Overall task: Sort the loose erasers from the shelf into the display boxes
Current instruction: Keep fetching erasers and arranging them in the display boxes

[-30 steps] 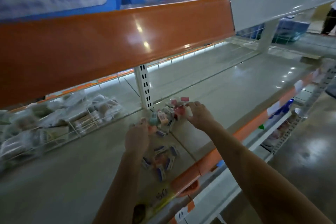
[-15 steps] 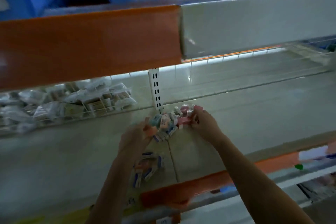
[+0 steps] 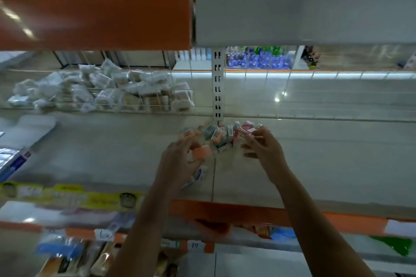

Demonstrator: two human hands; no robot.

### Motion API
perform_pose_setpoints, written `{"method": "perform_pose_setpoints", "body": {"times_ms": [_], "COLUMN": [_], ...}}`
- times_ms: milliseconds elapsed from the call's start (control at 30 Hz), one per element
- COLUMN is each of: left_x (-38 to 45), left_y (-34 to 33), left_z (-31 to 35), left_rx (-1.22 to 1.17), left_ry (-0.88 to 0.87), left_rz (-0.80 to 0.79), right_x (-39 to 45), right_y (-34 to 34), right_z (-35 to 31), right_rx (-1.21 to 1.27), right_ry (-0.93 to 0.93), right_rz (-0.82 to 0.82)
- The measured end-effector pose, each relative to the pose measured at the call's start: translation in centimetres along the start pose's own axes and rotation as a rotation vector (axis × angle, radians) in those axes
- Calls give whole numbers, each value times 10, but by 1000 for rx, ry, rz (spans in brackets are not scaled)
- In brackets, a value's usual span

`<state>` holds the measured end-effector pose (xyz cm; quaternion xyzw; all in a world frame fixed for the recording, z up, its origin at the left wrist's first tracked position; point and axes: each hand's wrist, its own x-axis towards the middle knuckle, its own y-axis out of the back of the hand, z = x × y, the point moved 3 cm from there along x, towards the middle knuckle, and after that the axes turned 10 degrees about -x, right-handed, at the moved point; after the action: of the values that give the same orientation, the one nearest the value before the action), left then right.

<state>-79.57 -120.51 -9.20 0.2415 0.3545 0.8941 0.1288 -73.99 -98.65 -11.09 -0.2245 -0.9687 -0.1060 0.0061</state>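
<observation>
A pile of loose erasers (image 3: 219, 135) in mixed colours lies on the pale shelf (image 3: 112, 155), at the foot of the slotted upright. My left hand (image 3: 180, 159) holds an orange eraser (image 3: 202, 152) at the pile's near left side. More erasers with blue sleeves (image 3: 199, 175) lie just under that hand. My right hand (image 3: 263, 148) pinches a red-wrapped eraser (image 3: 244, 134) at the pile's right edge. No display box is plainly visible.
A wire basket (image 3: 144, 105) of white packets stands at the back left. A slotted white upright (image 3: 218, 87) rises behind the pile. An orange and grey shelf front (image 3: 135, 18) hangs low overhead. The orange price rail (image 3: 247, 211) edges the shelf near me.
The camera has swung left and down, so the shelf is seen more squarely. Both hands stay at the pile; the left has drawn an orange eraser out toward me.
</observation>
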Motion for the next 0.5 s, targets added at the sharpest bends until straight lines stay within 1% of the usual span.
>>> {"method": "perform_pose_setpoints", "body": {"times_ms": [100,167,233,367,500], "left_x": [-11,-20,-31,-54,-86], "left_y": [18,34,52,93,141], "left_z": [0,-6,-13,-38,-71], "left_rx": [-22,-33,-54,-85,-88], "left_ry": [49,83,100,162,243], "left_rz": [22,56,77,117,192], "right_x": [-14,-20,-26,-36,-58], "right_y": [-26,-50,-75,-133,-200], "right_z": [-12,-20,-28,-41,-60], "right_rx": [326,473,534,545,582], "right_ry": [-97,-161,-228,-297,-353], "right_rz": [-196,-315,-387,-502,-704]}}
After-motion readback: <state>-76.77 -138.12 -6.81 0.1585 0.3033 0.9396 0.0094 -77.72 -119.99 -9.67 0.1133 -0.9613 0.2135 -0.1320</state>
